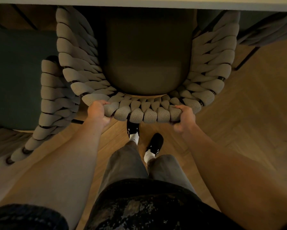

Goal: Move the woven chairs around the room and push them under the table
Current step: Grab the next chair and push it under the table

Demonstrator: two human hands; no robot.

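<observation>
A woven chair (144, 112) with thick grey braided bands and a dark seat cushion stands straight ahead of me. Its front part reaches under the pale table edge (172, 4) at the top of the view. My left hand (98, 112) grips the top rail of the chair's curved back on the left. My right hand (184, 117) grips the same rail on the right. Both hands have fingers curled over the weave.
A second woven chair (51, 97) with a dark teal seat stands close on the left, nearly touching. A third chair (263, 30) shows at the upper right. My feet in black shoes (154, 143) stand on the wooden floor (247, 113) just behind the chair.
</observation>
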